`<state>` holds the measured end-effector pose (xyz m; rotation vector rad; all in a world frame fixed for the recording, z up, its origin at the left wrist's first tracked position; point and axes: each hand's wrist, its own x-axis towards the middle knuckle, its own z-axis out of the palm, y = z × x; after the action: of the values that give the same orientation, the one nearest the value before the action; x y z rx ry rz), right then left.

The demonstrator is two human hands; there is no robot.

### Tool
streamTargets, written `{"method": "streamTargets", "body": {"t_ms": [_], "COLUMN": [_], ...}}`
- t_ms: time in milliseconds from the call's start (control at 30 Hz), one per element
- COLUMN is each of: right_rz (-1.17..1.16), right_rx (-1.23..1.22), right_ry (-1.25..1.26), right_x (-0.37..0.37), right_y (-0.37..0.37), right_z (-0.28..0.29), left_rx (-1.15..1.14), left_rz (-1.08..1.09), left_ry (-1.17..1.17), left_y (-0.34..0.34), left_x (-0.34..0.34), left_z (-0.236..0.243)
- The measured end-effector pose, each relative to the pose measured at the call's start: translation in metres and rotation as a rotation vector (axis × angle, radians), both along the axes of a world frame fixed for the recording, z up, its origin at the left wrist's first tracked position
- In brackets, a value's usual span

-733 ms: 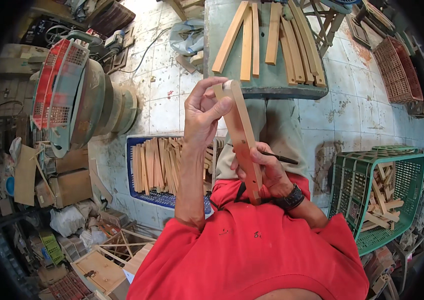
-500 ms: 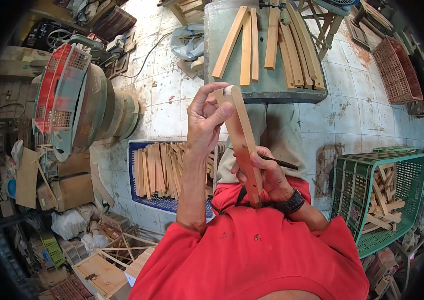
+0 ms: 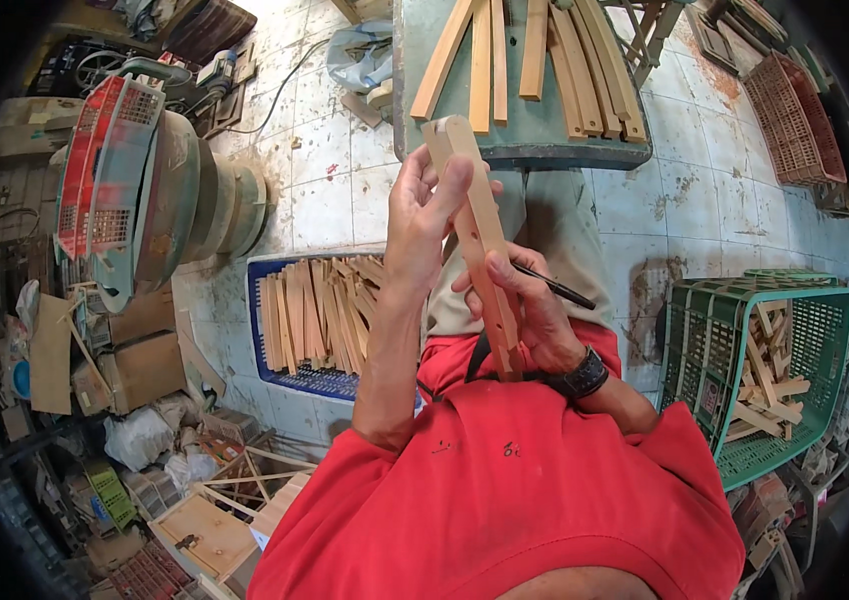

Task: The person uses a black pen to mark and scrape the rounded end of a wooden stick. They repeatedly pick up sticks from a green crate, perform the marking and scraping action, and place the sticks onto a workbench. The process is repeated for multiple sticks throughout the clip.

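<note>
Slantwise before my chest I hold a pale wooden bar (image 3: 486,225) with a rounded far end and small dark holes along one side. Whether it is one piece or two laid together, I cannot tell. My left hand (image 3: 423,225) grips it near the far end, thumb raised along its side. Lower down, my right hand (image 3: 537,315) is closed around the near part. A dark pen (image 3: 567,291) sticks out to the right between the fingers of that hand. The near end of the bar meets my red shirt.
Ahead stands a green-topped table (image 3: 505,150) bearing several wooden strips (image 3: 482,75). A blue crate (image 3: 320,382) of strips sits left of my legs, a green crate (image 3: 680,370) of wood pieces at right. Farther out are a round machine (image 3: 177,190) and a reddish crate (image 3: 795,120).
The bar's far end and my left hand have risen in the picture, and the left thumb stands more upright. My view has shifted slightly; both hands keep their hold.
</note>
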<state>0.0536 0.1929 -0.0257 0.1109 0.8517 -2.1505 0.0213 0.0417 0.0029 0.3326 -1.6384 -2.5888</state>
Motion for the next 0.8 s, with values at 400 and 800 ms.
{"method": "streamTargets", "body": {"t_ms": [400, 800], "right_rz": [-0.051, -0.093], "right_rx": [0.677, 1.120], "right_ry": [0.795, 1.260], "right_x": [0.009, 0.026], "right_y": [-0.001, 0.005], "right_z": [-0.007, -0.026], "left_rx": [-0.431, -0.704], "left_rz": [0.187, 0.324], "left_ry": [0.062, -0.074], "left_y": [0.009, -0.002], "left_x": [-0.003, 0.010], "left_z": [-0.017, -0.029]}}
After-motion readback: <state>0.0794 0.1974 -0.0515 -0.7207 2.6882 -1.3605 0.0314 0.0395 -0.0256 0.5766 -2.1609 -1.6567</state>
